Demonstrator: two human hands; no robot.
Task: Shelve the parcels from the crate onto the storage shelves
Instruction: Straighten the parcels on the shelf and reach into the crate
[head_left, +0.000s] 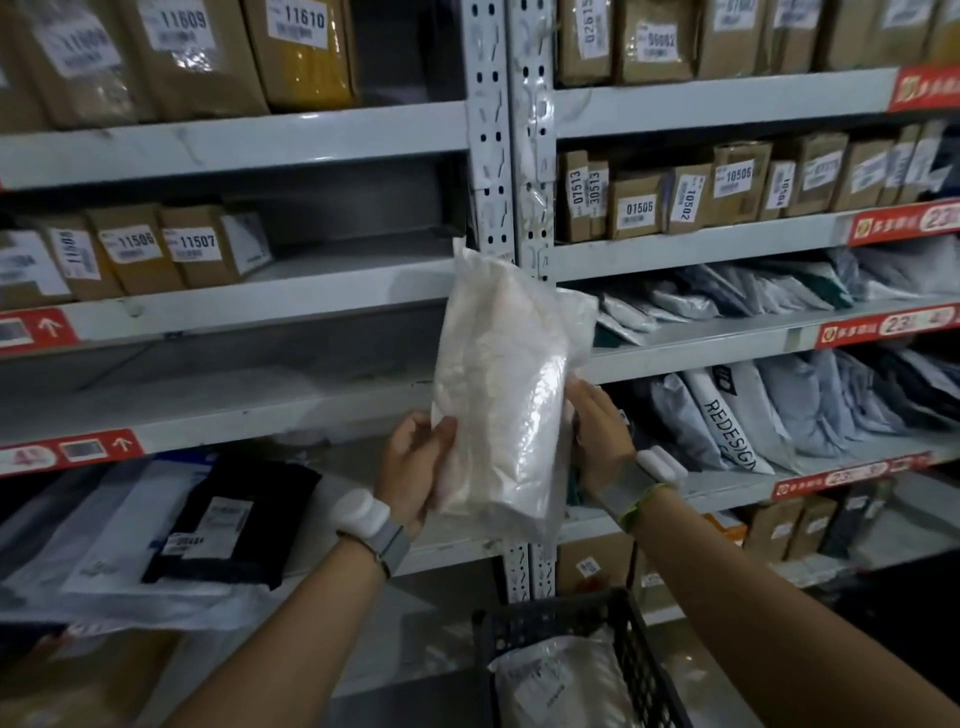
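I hold a white plastic-wrapped parcel (501, 395) upright in front of the shelf uprights (511, 171). My left hand (415, 465) grips its lower left edge and my right hand (597, 436) grips its right side. Below, at the bottom centre, stands the black plastic crate (639, 654) with another white bagged parcel (556, 686) inside. The grey storage shelves (249, 405) fill the view to the left and right.
Cardboard boxes with number labels line the upper shelves on both sides. Soft grey and white mailer bags (779, 410) stand on the right middle shelves. A black parcel (234, 519) lies on white bags on the lower left shelf. The left middle shelf is bare at its right part.
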